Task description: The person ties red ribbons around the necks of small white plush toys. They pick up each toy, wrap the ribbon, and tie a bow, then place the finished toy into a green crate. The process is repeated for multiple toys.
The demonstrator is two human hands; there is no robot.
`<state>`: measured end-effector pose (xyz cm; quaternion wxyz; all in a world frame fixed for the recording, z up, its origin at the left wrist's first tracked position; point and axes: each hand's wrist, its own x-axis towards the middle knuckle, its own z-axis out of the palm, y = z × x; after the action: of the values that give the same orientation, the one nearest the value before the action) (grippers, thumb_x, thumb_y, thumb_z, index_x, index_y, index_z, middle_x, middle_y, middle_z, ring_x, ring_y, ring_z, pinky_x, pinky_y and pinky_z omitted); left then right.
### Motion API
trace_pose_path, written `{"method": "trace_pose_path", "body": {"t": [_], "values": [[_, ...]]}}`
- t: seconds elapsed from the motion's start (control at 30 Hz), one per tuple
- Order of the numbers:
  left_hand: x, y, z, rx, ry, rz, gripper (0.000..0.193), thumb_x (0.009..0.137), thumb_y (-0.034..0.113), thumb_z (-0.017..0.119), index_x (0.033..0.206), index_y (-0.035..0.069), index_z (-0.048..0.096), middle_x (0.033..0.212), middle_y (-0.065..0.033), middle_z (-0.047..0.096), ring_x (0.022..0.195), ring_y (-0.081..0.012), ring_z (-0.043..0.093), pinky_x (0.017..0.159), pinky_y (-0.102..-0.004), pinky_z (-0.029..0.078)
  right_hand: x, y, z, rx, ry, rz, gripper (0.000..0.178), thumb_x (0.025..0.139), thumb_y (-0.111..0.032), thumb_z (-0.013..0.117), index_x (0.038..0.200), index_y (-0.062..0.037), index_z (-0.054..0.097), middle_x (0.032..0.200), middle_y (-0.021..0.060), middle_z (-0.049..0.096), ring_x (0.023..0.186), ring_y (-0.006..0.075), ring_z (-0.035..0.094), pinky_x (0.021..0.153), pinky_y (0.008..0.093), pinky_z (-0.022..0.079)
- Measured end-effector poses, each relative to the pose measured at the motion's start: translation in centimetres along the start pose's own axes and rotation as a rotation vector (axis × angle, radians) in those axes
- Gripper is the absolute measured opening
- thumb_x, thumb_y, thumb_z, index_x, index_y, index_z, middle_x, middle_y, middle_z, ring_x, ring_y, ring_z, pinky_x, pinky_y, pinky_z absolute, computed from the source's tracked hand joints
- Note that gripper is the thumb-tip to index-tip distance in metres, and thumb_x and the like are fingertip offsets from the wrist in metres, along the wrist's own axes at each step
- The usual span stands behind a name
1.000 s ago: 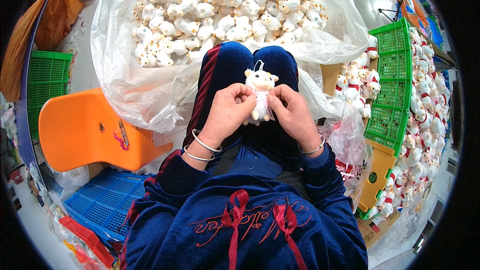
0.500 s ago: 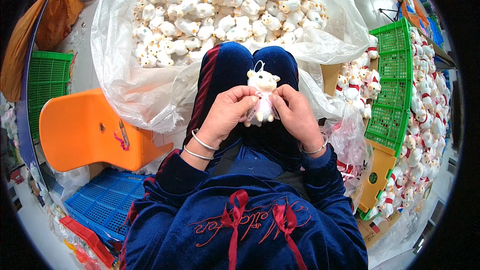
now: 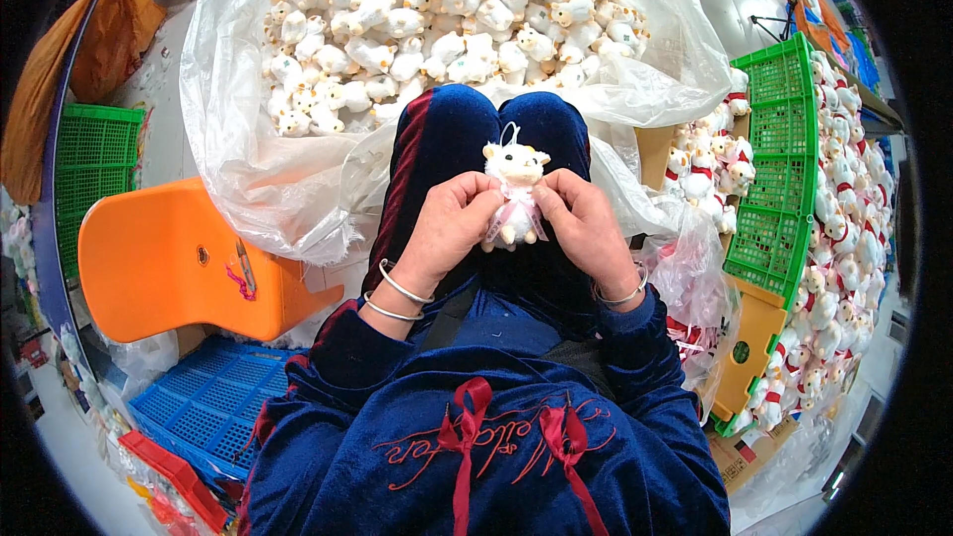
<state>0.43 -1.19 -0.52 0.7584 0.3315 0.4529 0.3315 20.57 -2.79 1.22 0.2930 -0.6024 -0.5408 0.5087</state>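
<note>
Blue lap (image 3: pixel 449 134): plush toy (image 3: pixel 517 167) between left hand (image 3: pixel 452 223), right hand (image 3: pixel 586 228), both pinching ribbon (image 3: pixel 517 212).

colour identification: plush toy (image 3: pixel 515 167) and surroundings
toy white, muzzle (image 3: pixel 518 176) cream; ribbon (image 3: pixel 516 211) pale pink; trousers (image 3: pixel 452 129) dark blue with a dark red side stripe (image 3: pixel 409 144); sweatshirt (image 3: pixel 422 417) dark blue with red script (image 3: pixel 516 449) and red bows (image 3: pixel 464 471); bangles (image 3: pixel 394 315) silver; chair (image 3: pixel 139 258) solid orange; flat crate (image 3: pixel 204 387) blue lattice; upright crate (image 3: pixel 774 164) green lattice; sack (image 3: pixel 288 199) translucent white

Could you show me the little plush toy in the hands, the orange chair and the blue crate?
Plush toy (image 3: pixel 521 170), head view: on its face.
Orange chair (image 3: pixel 171 273), head view: on its smooth, broad surface.
Blue crate (image 3: pixel 206 395), head view: on its lattice.
</note>
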Motion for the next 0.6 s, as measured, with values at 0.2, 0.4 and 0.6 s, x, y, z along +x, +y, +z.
{"method": "trace_pose_path", "body": {"t": [0.2, 0.4, 0.6], "values": [[0.0, 0.1, 0.7, 0.081, 0.075, 0.019, 0.018, 0.098, 0.016, 0.066, 0.097, -0.001, 0.069, 0.084, -0.0031, 0.07, 0.068, -0.0053, 0.061, 0.058, -0.021, 0.049, -0.2, -0.8, -0.2, -0.009, -0.025, 0.031, 0.02, 0.099, -0.017, 0.062, 0.095, 0.0027, 0.065, 0.075, 0.0076, 0.067, 0.068, 0.012, 0.062, 0.063, 0.0298, 0.05], [0.0, -0.7, 0.5, 0.06, 0.084, 0.065, 0.015, 0.096, 0.013, 0.066, 0.101, -0.001, 0.068, 0.084, -0.0027, 0.07, 0.068, -0.0047, 0.061, 0.057, -0.0212, 0.049, -0.2, -0.7, -0.1, -0.006, -0.029, 0.018, 0.02, 0.098, -0.016, 0.063, 0.095, 0.0028, 0.065, 0.077, 0.0071, 0.068, 0.069, 0.01, 0.061, 0.063, 0.0287, 0.051], [0.0, -0.6, 0.3, 0.03, 0.063, 0.057, 0.013, 0.094, 0.009, 0.065, 0.102, 0.0, 0.068, 0.082, -0.002, 0.068, 0.065, -0.0038, 0.059, 0.054, -0.0201, 0.047, -0.2, -0.6, -0.2, 0.011, -0.04, 0.017, 0.019, 0.097, -0.016, 0.064, 0.094, 0.0032, 0.064, 0.077, 0.0066, 0.068, 0.07, 0.0097, 0.061, 0.064, 0.0289, 0.051]]}}
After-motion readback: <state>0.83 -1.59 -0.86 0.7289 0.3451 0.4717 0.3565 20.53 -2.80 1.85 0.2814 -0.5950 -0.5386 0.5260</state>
